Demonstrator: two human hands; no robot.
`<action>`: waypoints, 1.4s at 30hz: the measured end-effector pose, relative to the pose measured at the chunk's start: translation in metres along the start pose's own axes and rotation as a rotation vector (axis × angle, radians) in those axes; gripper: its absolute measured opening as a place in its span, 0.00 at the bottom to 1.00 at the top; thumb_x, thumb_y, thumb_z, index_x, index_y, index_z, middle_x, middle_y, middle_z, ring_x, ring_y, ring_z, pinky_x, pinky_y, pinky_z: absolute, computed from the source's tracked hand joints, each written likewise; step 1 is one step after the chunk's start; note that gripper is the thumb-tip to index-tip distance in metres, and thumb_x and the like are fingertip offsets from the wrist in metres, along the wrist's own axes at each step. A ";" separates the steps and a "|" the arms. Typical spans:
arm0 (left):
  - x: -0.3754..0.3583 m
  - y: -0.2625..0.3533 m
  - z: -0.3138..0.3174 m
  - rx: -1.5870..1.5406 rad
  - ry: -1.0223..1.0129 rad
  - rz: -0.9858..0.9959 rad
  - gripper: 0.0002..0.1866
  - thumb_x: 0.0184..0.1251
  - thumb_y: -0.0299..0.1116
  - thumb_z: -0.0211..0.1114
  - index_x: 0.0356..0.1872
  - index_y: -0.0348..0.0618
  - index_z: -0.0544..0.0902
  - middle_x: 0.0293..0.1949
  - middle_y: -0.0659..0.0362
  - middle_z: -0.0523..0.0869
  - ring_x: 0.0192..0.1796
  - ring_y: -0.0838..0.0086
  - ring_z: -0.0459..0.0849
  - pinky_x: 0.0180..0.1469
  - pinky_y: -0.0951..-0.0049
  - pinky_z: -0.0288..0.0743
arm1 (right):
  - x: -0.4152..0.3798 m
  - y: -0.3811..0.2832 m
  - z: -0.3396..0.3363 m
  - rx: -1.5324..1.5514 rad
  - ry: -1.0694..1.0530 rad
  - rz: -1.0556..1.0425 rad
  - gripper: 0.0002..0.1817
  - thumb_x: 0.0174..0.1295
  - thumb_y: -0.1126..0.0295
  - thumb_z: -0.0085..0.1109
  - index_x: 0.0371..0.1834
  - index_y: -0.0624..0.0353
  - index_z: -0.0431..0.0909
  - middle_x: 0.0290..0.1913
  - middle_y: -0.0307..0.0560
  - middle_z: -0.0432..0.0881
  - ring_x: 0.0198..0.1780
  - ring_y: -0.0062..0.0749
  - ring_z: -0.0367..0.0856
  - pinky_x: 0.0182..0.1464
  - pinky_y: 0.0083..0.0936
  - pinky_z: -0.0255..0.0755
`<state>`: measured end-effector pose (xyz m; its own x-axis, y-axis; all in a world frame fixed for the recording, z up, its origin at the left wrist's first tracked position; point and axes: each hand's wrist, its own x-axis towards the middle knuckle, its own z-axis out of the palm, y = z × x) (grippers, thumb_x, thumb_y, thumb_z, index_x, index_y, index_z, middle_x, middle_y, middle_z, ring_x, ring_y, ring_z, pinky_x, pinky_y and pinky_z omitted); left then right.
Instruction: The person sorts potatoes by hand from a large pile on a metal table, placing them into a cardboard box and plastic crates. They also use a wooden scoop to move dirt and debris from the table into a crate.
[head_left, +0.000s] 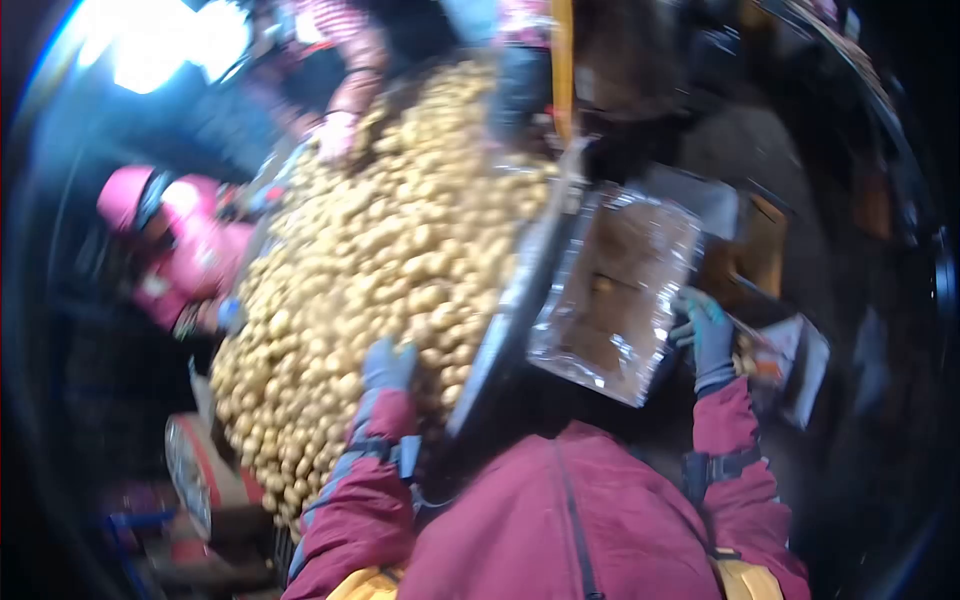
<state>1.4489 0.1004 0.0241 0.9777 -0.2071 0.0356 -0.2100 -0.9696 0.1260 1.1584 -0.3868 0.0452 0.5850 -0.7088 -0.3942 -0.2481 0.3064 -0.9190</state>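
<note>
A big heap of pale yellow potatoes (380, 250), probably small ones, fills the sloping surface in front of me. My left hand (388, 366), in a grey and teal glove, lies on the near side of the heap. Its fingers look apart and blurred, with potatoes around the tips. To the right stands a cardboard box (610, 290) lined with shiny clear plastic; its brown bottom shows. At the box's right rim is my gloved right hand (706, 330), fingers stretched out and spread against the plastic edge.
A dark metal edge (510, 300) separates the heap from the box. More cardboard boxes (760, 240) and a white flap (805, 370) sit at right. A person in pink (190, 240) works across at left; another's gloved hand (338, 135) reaches into the potatoes. A yellow post (562, 70) stands behind.
</note>
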 end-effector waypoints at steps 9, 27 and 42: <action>-0.040 0.046 -0.059 -0.768 -0.168 -0.164 0.33 0.65 0.51 0.70 0.68 0.44 0.78 0.63 0.43 0.82 0.65 0.51 0.81 0.67 0.58 0.74 | -0.078 0.016 0.280 0.011 -0.990 0.560 0.42 0.73 0.33 0.46 0.72 0.61 0.70 0.54 0.57 0.85 0.36 0.38 0.90 0.36 0.30 0.88; 0.009 -0.088 -0.056 -0.979 -0.011 -0.236 0.19 0.68 0.38 0.71 0.56 0.42 0.86 0.49 0.51 0.87 0.50 0.65 0.89 0.53 0.67 0.82 | -0.089 0.016 0.376 -0.097 -1.277 0.629 0.17 0.69 0.72 0.56 0.57 0.70 0.81 0.55 0.58 0.84 0.46 0.40 0.89 0.51 0.29 0.83; 0.186 0.021 0.016 -0.329 -0.006 0.212 0.06 0.61 0.36 0.65 0.36 0.51 0.88 0.42 0.52 0.85 0.48 0.53 0.85 0.51 0.54 0.79 | -0.082 -0.014 0.278 -0.027 -0.829 0.607 0.22 0.76 0.61 0.53 0.65 0.64 0.79 0.38 0.50 0.86 0.37 0.39 0.89 0.44 0.33 0.88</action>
<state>1.6270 0.0396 0.0174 0.9120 -0.4004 0.0893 -0.3982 -0.8117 0.4273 1.3288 -0.1563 0.0917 0.7018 0.2253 -0.6758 -0.6910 0.4455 -0.5692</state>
